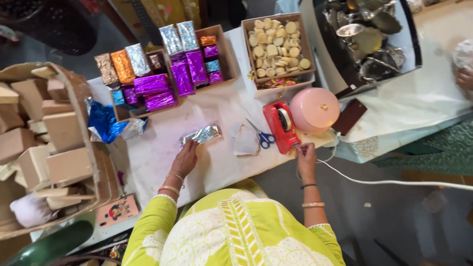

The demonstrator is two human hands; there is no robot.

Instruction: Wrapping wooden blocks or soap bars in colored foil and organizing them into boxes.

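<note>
Soft, even daylight falls bright on the white-covered tabletop beyond the hands, shadows faint. Glare sparkles on the shiny purple foil-wrapped blocks. Edges bow outward and blur slightly; corners darken.

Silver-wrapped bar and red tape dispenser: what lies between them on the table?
Head view: between the silver-wrapped bar and the red tape dispenser lie a pale triangular scrap and blue-handled scissors.

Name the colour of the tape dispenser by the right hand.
Red, seen in the head view: the tape dispenser beside the right hand.
</note>
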